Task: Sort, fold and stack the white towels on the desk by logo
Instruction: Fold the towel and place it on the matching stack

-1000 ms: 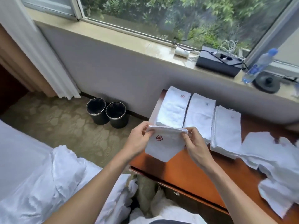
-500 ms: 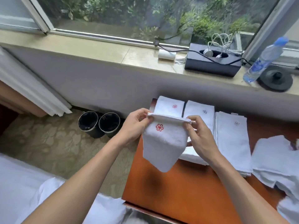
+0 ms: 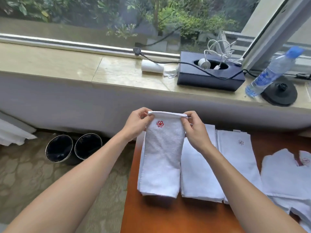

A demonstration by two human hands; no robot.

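Both hands, left hand (image 3: pixel 137 122) and right hand (image 3: pixel 195 130), pinch the folded towel (image 3: pixel 161 157) by its top corners over the leftmost stack (image 3: pixel 140 174); released unevenly, it may land crooked.

Orange-brown desk (image 3: pixel 176 219) bears 3 folded towel stacks (image 3: pixel 200 174), loose towels (image 3: pixel 286 179)

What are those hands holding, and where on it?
A folded white towel with a red logo, pinched at its top corners by left hand and right hand.
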